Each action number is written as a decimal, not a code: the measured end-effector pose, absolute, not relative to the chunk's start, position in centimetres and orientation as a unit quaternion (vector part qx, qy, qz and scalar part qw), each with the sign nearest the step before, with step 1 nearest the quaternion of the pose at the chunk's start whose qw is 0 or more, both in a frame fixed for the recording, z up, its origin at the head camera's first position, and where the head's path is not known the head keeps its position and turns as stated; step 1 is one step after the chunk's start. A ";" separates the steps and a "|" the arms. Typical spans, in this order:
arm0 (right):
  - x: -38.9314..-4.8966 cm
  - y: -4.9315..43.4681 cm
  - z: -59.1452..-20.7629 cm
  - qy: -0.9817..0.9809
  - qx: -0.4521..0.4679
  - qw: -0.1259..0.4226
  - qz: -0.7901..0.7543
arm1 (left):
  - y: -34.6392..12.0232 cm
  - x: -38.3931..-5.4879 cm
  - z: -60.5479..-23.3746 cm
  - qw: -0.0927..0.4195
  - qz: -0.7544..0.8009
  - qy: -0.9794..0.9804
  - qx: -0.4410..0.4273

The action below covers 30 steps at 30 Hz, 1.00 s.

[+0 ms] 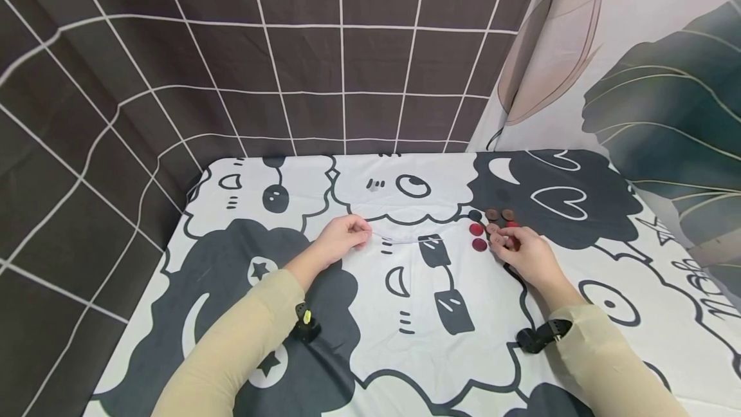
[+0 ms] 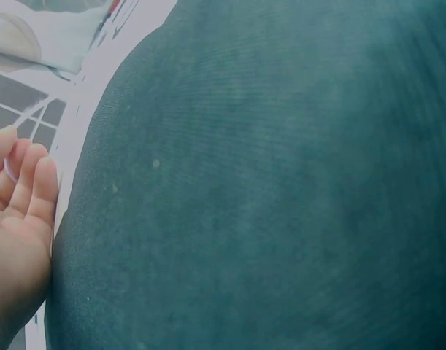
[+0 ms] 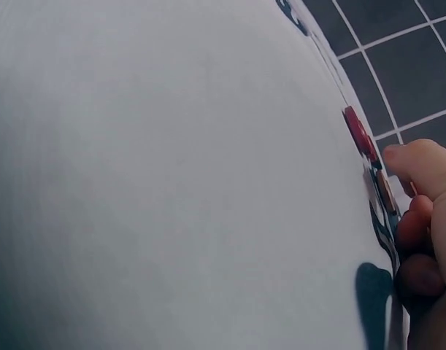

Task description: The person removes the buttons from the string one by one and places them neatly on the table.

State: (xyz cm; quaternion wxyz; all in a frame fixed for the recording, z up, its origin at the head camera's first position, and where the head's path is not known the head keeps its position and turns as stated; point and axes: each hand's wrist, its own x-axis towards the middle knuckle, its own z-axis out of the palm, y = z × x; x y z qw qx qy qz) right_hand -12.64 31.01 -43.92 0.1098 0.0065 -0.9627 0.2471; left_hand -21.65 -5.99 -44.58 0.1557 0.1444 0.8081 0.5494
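Note:
My left hand point(image 1: 346, 237) is raised over the middle of the patterned cloth, its thumb and fingertips pinching a thin whitish string point(image 1: 399, 239). The string stretches to the right toward the discs and shows faintly against the cloth; a strand of the string point(image 2: 34, 109) also rises from the pinch in the left wrist view. To the right, my right hand point(image 1: 525, 255) reaches into a group of small round discs, its thumb and index fingertip at a brown disc point(image 1: 495, 238). Around it lie red discs point(image 1: 479, 244), a dark blue disc point(image 1: 475, 215) and more brown discs point(image 1: 491, 214).
A white cloth point(image 1: 370, 352) with dark cartoon drawings covers the surface. Behind it hangs a dark grid curtain point(image 1: 307, 56), and a leaf-print curtain point(image 1: 654, 95) hangs at the right. A black cable point(image 1: 523, 298) runs past my right wrist.

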 end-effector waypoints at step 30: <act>-12.6 31.4 -44.3 -0.973 0.020 0.085 0.216 | -6.0 -21.3 -44.1 0.149 0.539 0.815 0.149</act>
